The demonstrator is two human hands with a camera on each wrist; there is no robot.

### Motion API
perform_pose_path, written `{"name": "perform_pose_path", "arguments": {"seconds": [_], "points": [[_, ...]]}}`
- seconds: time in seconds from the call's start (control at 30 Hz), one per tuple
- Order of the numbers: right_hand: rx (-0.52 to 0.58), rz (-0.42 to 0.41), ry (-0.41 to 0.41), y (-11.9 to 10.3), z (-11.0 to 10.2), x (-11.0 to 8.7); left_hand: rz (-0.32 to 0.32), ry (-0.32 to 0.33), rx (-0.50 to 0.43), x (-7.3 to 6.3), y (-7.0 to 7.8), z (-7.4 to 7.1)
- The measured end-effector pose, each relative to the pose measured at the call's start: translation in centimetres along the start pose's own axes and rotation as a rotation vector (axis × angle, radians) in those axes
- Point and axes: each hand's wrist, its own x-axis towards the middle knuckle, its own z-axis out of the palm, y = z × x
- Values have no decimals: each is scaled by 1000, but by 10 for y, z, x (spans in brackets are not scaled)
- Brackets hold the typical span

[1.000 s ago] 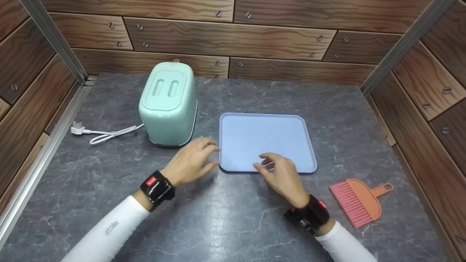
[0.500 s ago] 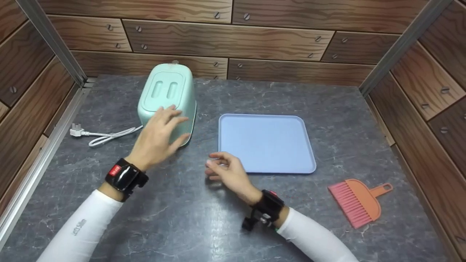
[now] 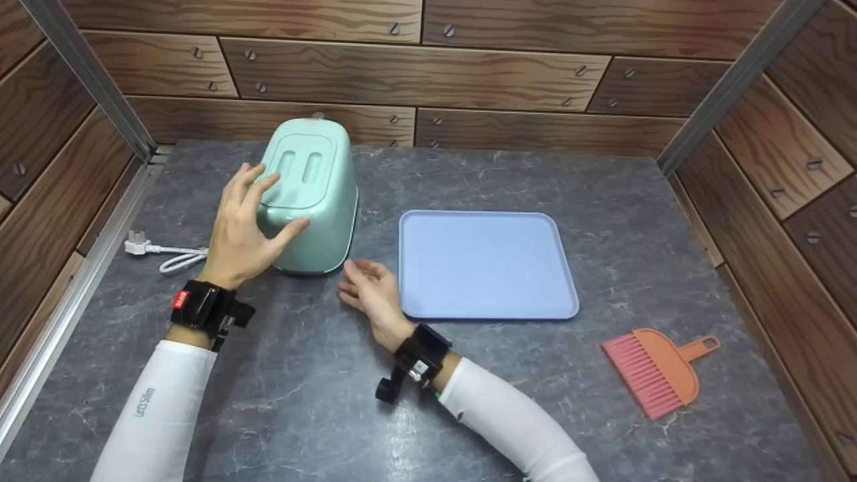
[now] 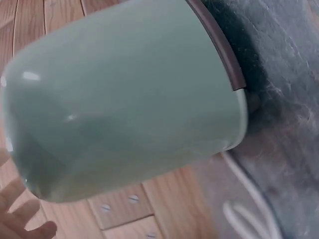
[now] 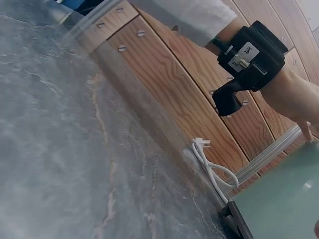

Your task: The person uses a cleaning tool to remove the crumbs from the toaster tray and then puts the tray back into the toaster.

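A mint-green toaster (image 3: 315,244) with a lid over its slots stands upright at the left back of the table. My left hand (image 3: 244,231) is spread over its front left top edge, thumb across the front corner. In the left wrist view, the fingers of that hand (image 4: 20,214) show beside the top end of the toaster (image 4: 124,94); whether they touch is unclear. Low by the toaster's front right corner, my right hand (image 3: 375,298) has loosely bent fingers and holds nothing. A small gap seems to separate it from the toaster.
A light-blue tray (image 3: 485,264) lies flat right of the toaster, close to my right hand. Farther right lies an orange hand brush (image 3: 669,375) with pink bristles. The toaster's white plug (image 3: 137,244) and looped cord (image 3: 182,261) lie at the left. Wood-patterned walls surround the table.
My left hand has moved left and up, from beside the tray to the toaster's front left top. My right hand has moved left from over the tray to near the toaster's base.
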Motion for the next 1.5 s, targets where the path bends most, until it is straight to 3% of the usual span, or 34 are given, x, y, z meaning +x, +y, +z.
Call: {"name": "perform_pose_path", "arguments": {"seconds": [0.17, 0.43, 0.63, 0.87, 1.07, 1.5], "points": [[-3, -19, 57, 0, 14, 9, -149, -11, -110, -3, -17, 2], [-72, -6, 66, -2, 22, 25, -255, -82, -233, -10, -31, 6], [-76, -7, 41, -5, 27, 31, -249, -105, -285, -14, -33, 7], [-54, -32, 33, -3, 25, 33, -233, -73, -284, -17, -32, 8], [-127, -82, 36, -1, 24, 32, -248, -52, -300, -19, -32, 11], [-140, -78, 56, -3, 24, 36, -269, 8, -283, -24, -25, 13]]}}
